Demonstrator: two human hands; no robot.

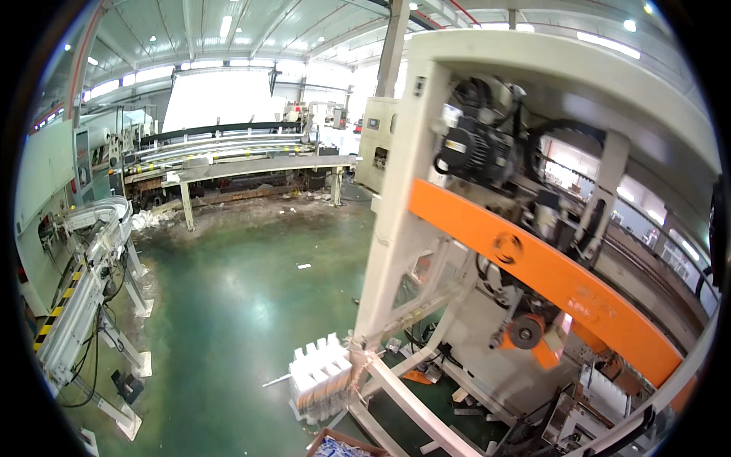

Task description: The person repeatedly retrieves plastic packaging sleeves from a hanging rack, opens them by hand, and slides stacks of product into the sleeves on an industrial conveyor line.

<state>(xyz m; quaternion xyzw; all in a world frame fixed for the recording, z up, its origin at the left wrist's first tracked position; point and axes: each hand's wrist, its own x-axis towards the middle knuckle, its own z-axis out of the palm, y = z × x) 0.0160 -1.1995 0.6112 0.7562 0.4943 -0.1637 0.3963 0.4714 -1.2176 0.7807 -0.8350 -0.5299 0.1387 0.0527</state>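
Neither of my hands shows in the head view. A large cream machine frame (pixel 396 206) fills the right side, crossed by a slanting orange beam (pixel 525 263). Above the beam sits a dark motor (pixel 472 148); below it is a round grey roller (pixel 525 332). At the foot of the frame stands a stack of white packs in clear wrap (pixel 324 377). A cardboard box (pixel 346 445) with blue and white plastic film in it is cut off by the lower edge.
A conveyor (pixel 80 327) with yellow-black striped edging runs along the left. A long table (pixel 259 167) stands before a roller machine (pixel 221 148) at the back. Scraps lie on the green floor (pixel 228 335), and loose pieces lie under the frame.
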